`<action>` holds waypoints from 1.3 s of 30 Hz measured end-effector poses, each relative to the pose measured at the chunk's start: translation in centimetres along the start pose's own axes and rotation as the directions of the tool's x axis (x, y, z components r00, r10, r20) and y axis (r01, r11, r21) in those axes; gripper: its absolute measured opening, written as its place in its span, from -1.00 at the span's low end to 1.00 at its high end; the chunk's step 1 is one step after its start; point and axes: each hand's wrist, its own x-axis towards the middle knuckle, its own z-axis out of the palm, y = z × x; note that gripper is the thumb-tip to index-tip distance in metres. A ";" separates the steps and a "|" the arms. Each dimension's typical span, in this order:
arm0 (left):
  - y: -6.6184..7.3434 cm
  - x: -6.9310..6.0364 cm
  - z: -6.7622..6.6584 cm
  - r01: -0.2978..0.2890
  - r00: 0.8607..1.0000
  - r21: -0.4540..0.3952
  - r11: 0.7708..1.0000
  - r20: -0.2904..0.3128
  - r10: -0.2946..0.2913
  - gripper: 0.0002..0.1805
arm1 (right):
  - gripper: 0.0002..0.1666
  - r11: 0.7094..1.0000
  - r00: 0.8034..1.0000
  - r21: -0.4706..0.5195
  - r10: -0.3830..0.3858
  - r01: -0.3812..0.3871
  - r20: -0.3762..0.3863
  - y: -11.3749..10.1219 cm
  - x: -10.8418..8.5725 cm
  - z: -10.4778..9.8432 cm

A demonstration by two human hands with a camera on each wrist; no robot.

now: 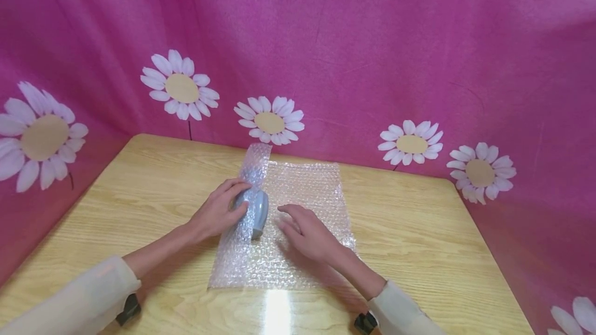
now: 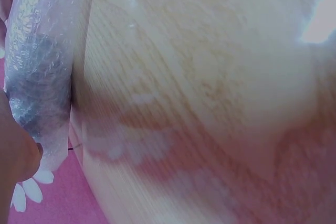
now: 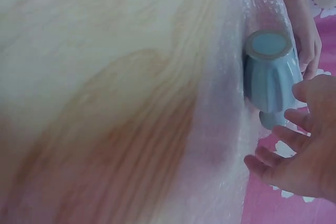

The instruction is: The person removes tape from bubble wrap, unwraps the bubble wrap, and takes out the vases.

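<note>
A pale blue-grey fluted vase (image 1: 262,213) lies on its side on a sheet of bubble wrap (image 1: 307,185). The sheet's left part is folded up over the vase. My left hand (image 1: 215,212) holds that fold against the vase, fingers and thumb bent around its left side. Through the plastic, the vase shows as a dark shape in the left wrist view. To the right of the vase, my right hand (image 1: 307,234) hovers over the sheet with loosely spread fingers, holding nothing. The right wrist view shows the vase's round base (image 3: 269,44) uncovered.
The sheet lies on a light wood-grain table (image 1: 410,242). A pink cloth with daisies (image 1: 412,143) hangs behind the table and along its sides. A bright light reflection (image 1: 277,309) falls near the front edge.
</note>
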 end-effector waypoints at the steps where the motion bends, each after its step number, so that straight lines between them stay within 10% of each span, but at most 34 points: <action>1: 0.0 0.0 0.0 -0.002 1.000 -0.001 1.000 -0.002 0.002 -0.50 | -0.53 1.000 1.000 -0.003 -0.001 0.001 -0.003 0.1 -0.2 0.0; 39: -0.1 0.0 -0.2 -0.010 1.000 -0.039 0.999 0.013 0.010 -0.53 | -0.25 0.923 0.973 -0.358 0.196 -0.141 0.124 3.0 -6.4 0.6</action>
